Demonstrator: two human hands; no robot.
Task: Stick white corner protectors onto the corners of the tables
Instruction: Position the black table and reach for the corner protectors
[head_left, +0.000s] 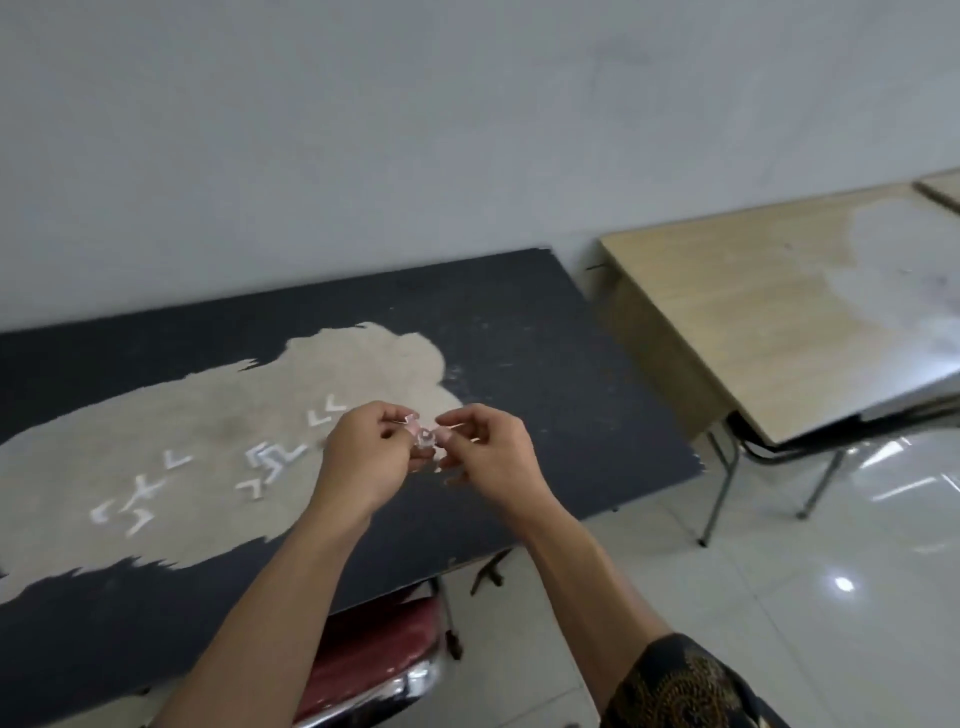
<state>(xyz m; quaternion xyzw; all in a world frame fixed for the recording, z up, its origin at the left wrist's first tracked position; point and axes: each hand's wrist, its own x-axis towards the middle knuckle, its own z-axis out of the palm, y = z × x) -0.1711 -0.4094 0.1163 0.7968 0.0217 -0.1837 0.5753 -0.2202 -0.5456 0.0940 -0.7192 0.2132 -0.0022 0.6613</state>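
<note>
Both hands meet over the dark table (519, 338): the left hand (363, 447) and the right hand (488, 452) each pinch one small corner protector (426, 439) with pinkish backing, fingertips curled close on it. Left of the hands lie roughly ten loose white protectors (270, 457) on the table's worn pale patch; blur stops an exact count. Three tables show: the dark one beneath the hands, a wooden table (727, 312) off to the right, and a sliver of a third table (943, 189) beyond it. One red chair (363, 660) sits tucked below the wrists. Right of the hands the dark table's edge drops to open tiled floor (779, 597), with a narrow gap between the two nearer tables.
</note>
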